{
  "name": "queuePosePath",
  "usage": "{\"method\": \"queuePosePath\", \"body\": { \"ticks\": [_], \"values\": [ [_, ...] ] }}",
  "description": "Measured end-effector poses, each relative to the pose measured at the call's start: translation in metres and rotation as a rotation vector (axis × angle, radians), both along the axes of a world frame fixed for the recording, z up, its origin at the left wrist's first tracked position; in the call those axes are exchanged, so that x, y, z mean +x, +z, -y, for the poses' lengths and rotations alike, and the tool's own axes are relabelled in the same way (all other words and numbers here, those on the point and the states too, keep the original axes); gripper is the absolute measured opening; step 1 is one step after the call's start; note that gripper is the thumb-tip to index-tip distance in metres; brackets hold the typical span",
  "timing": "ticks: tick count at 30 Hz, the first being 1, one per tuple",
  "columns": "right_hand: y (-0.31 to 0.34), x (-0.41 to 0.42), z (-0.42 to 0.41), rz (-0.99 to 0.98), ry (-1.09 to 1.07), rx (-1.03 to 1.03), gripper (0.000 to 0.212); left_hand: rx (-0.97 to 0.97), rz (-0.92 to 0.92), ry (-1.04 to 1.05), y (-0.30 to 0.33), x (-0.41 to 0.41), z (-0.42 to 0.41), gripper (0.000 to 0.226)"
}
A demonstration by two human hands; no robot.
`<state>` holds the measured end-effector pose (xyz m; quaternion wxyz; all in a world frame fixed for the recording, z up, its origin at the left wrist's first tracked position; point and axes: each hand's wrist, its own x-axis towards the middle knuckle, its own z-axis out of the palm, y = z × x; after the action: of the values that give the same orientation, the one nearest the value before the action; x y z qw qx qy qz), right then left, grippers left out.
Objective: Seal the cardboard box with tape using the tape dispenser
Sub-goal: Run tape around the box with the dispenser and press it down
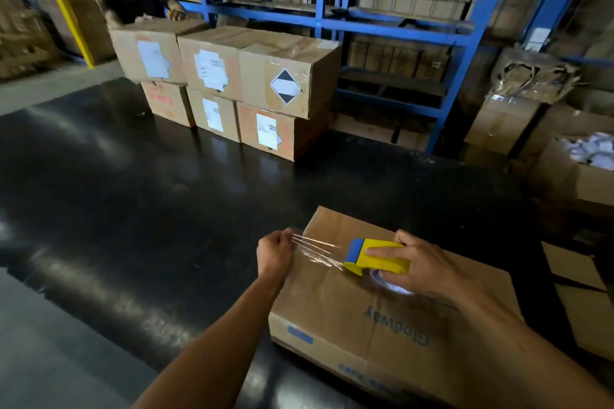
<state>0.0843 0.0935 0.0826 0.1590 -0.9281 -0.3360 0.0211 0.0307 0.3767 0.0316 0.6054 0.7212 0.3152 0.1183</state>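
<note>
Cardboard box (382, 302) on tabletop (166, 209), near edge. Right hand (428, 267) fingers wrapped round tape dispenser (375, 257); left hand (274, 251) pinches clear tape (315, 251) end. Tape looks thin, sticky, crumples; keep taut.

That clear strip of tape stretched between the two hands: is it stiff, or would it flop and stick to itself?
Probably floppy: the tape looks thin, see-through and wrinkled. It seems straight only because the left hand pulls it from the dispenser held by the right hand. Let go, it would likely curl and cling.
</note>
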Motion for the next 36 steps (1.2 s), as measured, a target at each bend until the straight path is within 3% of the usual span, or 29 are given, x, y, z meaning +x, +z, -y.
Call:
{"method": "queuePosePath", "body": {
  "ticks": [8,14,18,21,24,26,28,31,36],
  "values": [
    [-0.013,0.006,-0.005,-0.067,-0.032,-0.136,0.066,-0.032,-0.069,-0.01,-0.027,0.004,-0.005,0.031],
    [-0.019,0.008,-0.005,-0.056,-0.019,-0.179,0.062,0.0,-0.168,-0.045,-0.038,0.013,-0.005,0.028],
    [-0.018,0.008,-0.006,-0.091,-0.038,-0.143,0.058,0.111,-0.284,-0.061,-0.034,0.014,0.0,0.041],
    [-0.014,0.009,-0.008,-0.111,-0.04,-0.156,0.054,0.26,-0.464,-0.105,-0.035,0.012,0.002,0.073],
    [-0.012,0.018,-0.011,-0.193,-0.044,-0.169,0.055,0.662,-0.178,-0.272,-0.042,0.011,0.001,0.066],
    [-0.006,0.026,-0.015,-0.259,-0.024,-0.207,0.056,0.77,-0.043,-0.467,-0.039,0.019,0.005,0.06],
    [0.002,0.028,-0.02,-0.308,-0.011,-0.256,0.056,0.694,-0.09,-0.568,-0.035,0.03,0.013,0.065],
    [0.004,0.025,-0.02,-0.308,-0.027,-0.255,0.056,0.453,-0.348,-0.508,-0.033,0.043,0.022,0.078],
    [-0.003,0.021,-0.02,-0.241,-0.062,-0.217,0.054,0.52,-0.428,-0.412,-0.033,0.047,0.022,0.075]
  ]
}}
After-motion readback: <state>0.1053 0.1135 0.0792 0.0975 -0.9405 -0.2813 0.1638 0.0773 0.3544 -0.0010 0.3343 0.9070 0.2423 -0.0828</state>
